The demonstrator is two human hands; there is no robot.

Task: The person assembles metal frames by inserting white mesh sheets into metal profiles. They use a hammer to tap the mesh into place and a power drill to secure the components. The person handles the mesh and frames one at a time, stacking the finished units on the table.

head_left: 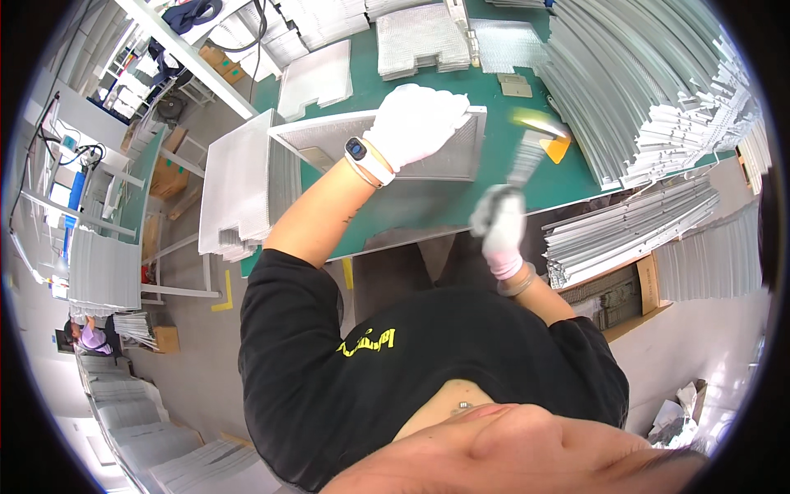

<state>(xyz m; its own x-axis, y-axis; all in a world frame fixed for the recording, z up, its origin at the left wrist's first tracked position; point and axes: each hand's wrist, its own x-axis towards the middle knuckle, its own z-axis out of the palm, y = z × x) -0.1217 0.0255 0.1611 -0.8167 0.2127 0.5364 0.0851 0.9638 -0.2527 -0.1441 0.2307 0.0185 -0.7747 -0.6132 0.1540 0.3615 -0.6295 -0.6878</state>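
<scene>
Both my hands wear white gloves. My left hand (418,123) is closed on the upper edge of a thin metal frame with a mesh panel (448,152), which stands tilted up on the green table (370,216). Its fingertips are partly hidden. My right hand (499,221) is closed around the handle of a hammer-like tool (527,156), smeared by motion. The tool has a grey shaft and a yellow streak at its far end, to the right of the frame. An orange piece (557,150) shows beside that end; I cannot tell whether it belongs to the tool.
A stack of mesh panels (239,185) stands at the table's left edge. More mesh panels (424,41) lie at the back. Tall rows of metal strips (625,90) crowd the right side, and further strips (629,230) sit below. A cardboard box (650,284) stands under them.
</scene>
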